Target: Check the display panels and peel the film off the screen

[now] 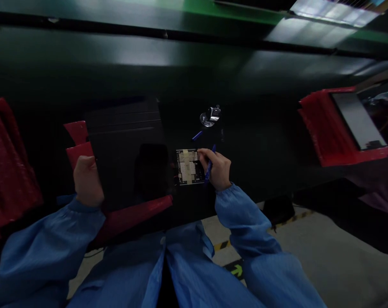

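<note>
Holding in the right hand [217, 167] a blue pen [210, 167], tucked along the fingers, with long axis going mostly from near to far and the far end leaning a little to the right. With the same hand, also making a narrow pinch of thumb and forefinger at the far right corner of the board [193, 167]; touching there or only very close, not possible to tell. For the board, a flat place on the dark surface [261, 149], directly to the left of the right hand, between this hand and the dark panel [123, 158]. Pale tape [189, 177] across the board, one strip running near to far. Right part of the board covered by the hand, therefore long axis difficult to judge. Clearly nearer to the board: the right hand. Well apart from it, on the other side of the panel: the left hand [89, 182], folded, with thumb over the red wrap [80, 154] at the left edge; fingers mostly hidden, so exact grip not possible to tell. Beyond the board, a short blue stick [197, 136], and farther, a shiny thing [213, 114]
</note>
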Demonstrator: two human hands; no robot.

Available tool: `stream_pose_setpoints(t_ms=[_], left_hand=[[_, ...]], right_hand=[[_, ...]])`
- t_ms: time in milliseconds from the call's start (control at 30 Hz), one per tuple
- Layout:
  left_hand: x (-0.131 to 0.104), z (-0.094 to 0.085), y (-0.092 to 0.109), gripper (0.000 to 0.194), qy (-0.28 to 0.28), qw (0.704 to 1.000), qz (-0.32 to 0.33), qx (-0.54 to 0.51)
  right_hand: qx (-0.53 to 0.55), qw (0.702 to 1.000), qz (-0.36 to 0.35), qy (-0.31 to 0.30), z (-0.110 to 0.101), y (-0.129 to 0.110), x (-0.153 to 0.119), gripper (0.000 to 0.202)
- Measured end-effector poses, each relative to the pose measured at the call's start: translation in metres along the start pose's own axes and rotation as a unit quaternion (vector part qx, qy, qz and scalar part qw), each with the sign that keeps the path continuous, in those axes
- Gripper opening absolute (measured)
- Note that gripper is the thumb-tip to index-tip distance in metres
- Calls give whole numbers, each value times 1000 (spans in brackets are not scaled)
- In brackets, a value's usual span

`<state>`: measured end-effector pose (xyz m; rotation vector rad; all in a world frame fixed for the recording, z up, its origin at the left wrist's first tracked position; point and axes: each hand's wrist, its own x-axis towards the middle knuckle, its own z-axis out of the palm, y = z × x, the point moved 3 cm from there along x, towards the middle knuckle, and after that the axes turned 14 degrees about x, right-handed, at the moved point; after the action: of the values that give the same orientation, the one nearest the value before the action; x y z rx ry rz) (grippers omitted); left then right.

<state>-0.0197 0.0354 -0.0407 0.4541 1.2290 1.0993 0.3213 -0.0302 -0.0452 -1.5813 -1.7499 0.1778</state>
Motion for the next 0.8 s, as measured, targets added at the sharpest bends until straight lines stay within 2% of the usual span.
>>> stream_pose_setpoints(t_ms=[100, 233, 333, 400, 467, 533, 667, 733, 800], left_hand=[[-7, 7, 4, 33, 32, 998, -35, -32], [-18, 16, 6, 31, 17, 994, -93, -47], [-21, 20, 4, 28, -10, 993, -110, -50], [-22, 20, 1, 32, -27, 992, -108, -50], [-21, 20, -1, 33, -55, 992, -104, -48], [-20, 20, -3, 34, -88, 989, -111, -41], [-21, 21, -5, 45, -119, 981, -149, -45], [-21, 23, -3, 49, -136, 976, -157, -67], [-22, 26, -2, 54, -176, 966, -164, -92]], right_hand=[[16, 999, 1, 35, -4, -14, 8, 23], [99, 991, -56, 66, -5, -60, 39, 16], [152, 982, -98, 56, 6, -99, 62, 18], [184, 974, -130, 23, 18, -116, 69, 20], [195, 962, -190, -14, 29, -124, 67, 21], [175, 955, -240, -22, 36, -125, 61, 23], [88, 971, -219, 30, 42, -121, 52, 21], [62, 973, -222, 16, 47, -127, 47, 18], [76, 961, -265, -27, 52, -137, 41, 16]])
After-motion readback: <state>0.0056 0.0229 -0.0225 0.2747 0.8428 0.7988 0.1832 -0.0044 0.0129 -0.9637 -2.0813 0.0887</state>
